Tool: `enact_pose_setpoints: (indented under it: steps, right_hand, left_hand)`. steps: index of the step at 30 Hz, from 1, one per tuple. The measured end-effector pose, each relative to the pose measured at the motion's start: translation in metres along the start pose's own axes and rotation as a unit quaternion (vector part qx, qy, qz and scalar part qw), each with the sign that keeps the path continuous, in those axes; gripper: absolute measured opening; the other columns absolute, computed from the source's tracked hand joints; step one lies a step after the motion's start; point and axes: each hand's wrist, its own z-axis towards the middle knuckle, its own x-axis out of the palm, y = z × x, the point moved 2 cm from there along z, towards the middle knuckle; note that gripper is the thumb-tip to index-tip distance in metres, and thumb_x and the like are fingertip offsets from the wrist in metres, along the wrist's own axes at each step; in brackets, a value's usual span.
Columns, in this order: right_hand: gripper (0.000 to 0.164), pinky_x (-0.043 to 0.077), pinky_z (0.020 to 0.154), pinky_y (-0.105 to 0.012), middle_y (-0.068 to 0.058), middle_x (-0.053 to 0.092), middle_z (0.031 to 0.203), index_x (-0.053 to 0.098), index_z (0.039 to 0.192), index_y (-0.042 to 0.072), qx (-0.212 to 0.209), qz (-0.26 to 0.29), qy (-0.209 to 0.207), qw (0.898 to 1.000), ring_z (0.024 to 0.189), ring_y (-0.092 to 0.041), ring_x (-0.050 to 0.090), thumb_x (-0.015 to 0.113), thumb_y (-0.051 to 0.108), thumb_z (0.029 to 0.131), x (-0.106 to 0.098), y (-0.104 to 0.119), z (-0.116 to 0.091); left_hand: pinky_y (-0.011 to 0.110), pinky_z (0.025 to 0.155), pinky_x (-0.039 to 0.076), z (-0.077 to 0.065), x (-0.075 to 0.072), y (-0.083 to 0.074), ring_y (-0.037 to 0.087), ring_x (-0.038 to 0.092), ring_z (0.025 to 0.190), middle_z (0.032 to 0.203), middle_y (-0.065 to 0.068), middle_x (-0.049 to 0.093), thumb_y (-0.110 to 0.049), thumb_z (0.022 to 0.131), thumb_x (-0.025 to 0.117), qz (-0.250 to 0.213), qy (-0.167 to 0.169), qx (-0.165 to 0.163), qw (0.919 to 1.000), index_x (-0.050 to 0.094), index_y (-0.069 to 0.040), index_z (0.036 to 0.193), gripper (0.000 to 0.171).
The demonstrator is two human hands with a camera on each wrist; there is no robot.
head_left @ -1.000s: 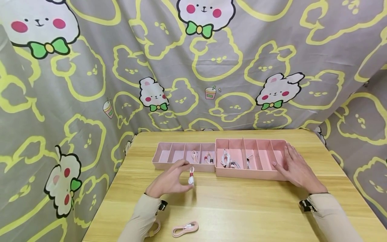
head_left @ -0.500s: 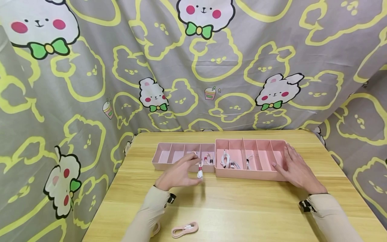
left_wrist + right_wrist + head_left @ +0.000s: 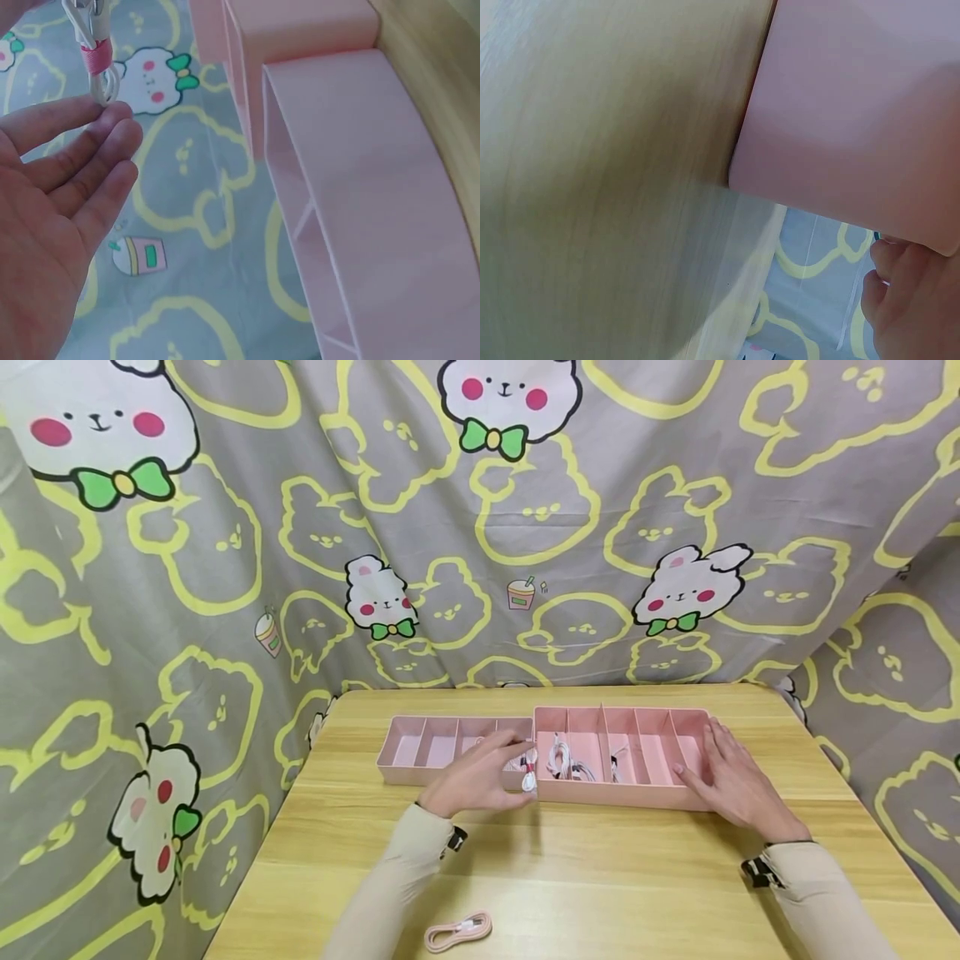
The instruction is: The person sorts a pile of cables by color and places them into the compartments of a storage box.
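Note:
In the head view my left hand (image 3: pixel 483 777) pinches a coiled white cable (image 3: pixel 529 774) between fingertips and thumb. A pink-red tie (image 3: pixel 97 56) binds the coil's middle in the left wrist view. The hand hovers in front of where the two organizer boxes meet. My right hand (image 3: pixel 738 781) rests on the right end of the larger pink box (image 3: pixel 622 792), fingers extended along its end wall and thumb near the front rim. White cables (image 3: pixel 558 756) lie in its left compartments. The smaller pale pink box (image 3: pixel 412 774) adjoins on the left; my left hand partly hides its contents.
A coiled pink cable (image 3: pixel 457 932) lies near the front of the wooden table (image 3: pixel 615 877). A patterned curtain (image 3: pixel 450 527) hangs behind and to both sides of the table.
My left hand has moved right with the white cable, from before the smaller box to the larger box's left end. The right hand has stayed on the larger box.

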Motion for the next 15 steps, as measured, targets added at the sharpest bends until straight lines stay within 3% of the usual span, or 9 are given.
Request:
enact_pose_setpoints:
  steps: [7,15]
  right_hand:
    - [0.094,0.010,0.129,-0.061,-0.039,0.011,0.166,0.016,0.156,-0.019,-0.001,0.001,0.001,1.000,0.156,-0.054,0.012,0.054,0.048,0.103,0.000,-0.001,0.001]
    - [0.095,-0.009,0.132,-0.045,-0.039,0.011,0.166,0.014,0.157,-0.018,0.002,-0.002,0.004,1.000,0.157,-0.053,0.010,0.054,0.050,0.103,0.002,-0.002,0.001]
  left_hand:
    - [0.030,0.107,0.052,0.026,0.000,-0.008,0.019,0.059,0.120,0.134,0.010,0.061,-0.049,0.085,0.077,0.014,-0.010,0.027,0.9995,0.061,-0.002,0.141,0.075]
    - [0.029,0.112,0.049,0.051,0.003,-0.014,0.020,0.057,0.129,0.139,0.011,0.059,-0.050,0.085,0.077,0.005,-0.009,0.044,0.9990,0.062,-0.001,0.139,0.075]
